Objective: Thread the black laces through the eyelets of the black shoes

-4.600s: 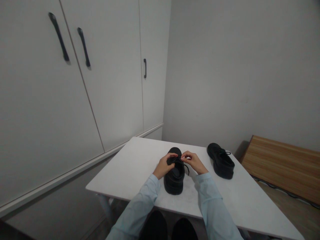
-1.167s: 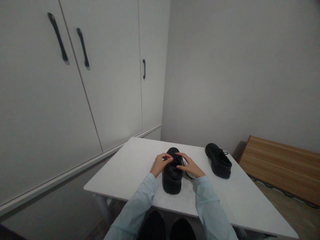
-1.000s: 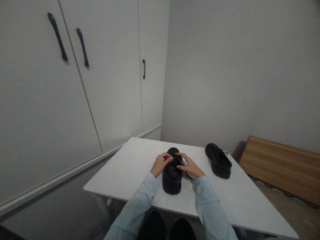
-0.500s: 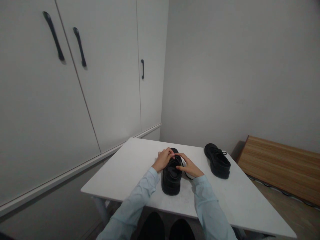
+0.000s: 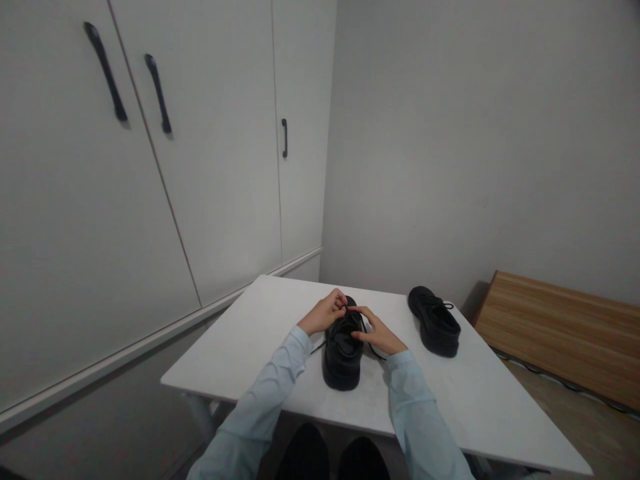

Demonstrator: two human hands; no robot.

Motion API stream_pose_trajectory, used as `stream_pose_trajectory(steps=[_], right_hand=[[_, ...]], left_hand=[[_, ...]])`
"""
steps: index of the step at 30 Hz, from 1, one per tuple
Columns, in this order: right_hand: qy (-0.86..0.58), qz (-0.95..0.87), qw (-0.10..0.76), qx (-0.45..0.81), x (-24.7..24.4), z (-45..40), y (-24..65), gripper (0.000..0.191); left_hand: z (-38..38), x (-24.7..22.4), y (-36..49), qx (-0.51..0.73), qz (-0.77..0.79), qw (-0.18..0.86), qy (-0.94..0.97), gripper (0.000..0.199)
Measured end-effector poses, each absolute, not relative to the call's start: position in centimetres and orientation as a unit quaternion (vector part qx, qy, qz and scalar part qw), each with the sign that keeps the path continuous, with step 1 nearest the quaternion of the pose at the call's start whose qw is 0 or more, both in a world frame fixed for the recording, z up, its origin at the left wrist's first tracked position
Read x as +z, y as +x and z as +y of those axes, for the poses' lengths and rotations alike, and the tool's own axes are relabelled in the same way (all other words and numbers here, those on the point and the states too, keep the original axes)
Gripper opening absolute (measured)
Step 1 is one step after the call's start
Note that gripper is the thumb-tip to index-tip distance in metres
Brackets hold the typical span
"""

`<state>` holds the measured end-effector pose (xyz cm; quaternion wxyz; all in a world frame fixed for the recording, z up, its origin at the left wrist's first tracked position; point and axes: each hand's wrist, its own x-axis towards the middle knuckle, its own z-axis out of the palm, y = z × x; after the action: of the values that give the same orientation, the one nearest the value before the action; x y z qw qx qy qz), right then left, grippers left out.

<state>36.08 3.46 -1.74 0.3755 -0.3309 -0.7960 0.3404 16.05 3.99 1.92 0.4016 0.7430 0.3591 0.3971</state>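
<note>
A black lace-up shoe (image 5: 343,370) stands on the white table in front of me, its heel towards me and its toe pointing away. My left hand (image 5: 324,315) is closed in a pinch at the upper lacing, on what looks like a thin black shoelace. My right hand (image 5: 379,333) grips the shoe's right side, thumb at the opening and forefinger reaching across the lacing. Loose black lace ends (image 5: 377,353) hang to both sides of the shoe. The fingers partly hide the eyelets and the toe.
A second black shoe (image 5: 435,323), its lace tied, sits on the right part of the white table (image 5: 270,333). Behind stand white cupboards (image 5: 220,167) with dark handles and a grey wall. A wooden board (image 5: 565,333) is at the right, beyond the table.
My left hand has shifted slightly left and its fingers have drawn back from the right fingertips. A lace end now shows left of the shoe. My right hand has stayed in place.
</note>
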Motion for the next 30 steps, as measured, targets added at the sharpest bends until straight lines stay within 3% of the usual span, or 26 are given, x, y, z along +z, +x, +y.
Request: stream_pose_trajectory(steps=[6, 13, 24, 30], right_hand=[[-0.339, -0.794, 0.368, 0.346, -1.9, 3.6, 36.2, 0.06], [-0.336, -0.788, 0.377, 0.353, -2.1, 3.7, 36.1, 0.059], [-0.356, -0.78, 0.36, 0.367, -1.8, 3.4, 36.2, 0.061], [-0.361, -0.766, 0.365, 0.387, -1.8, 3.3, 36.1, 0.06]], left_hand=[[3.4, 3.0, 16.3, 0.418, 0.405, 0.301, 0.756, 0.016], [3.4, 3.2, 16.5, 0.432, 0.392, 0.304, 0.753, 0.015], [2.9, 4.4, 16.0, 0.312, 0.465, 0.044, 0.827, 0.014], [2.9, 3.8, 16.7, 0.339, 0.489, 0.051, 0.802, 0.015]])
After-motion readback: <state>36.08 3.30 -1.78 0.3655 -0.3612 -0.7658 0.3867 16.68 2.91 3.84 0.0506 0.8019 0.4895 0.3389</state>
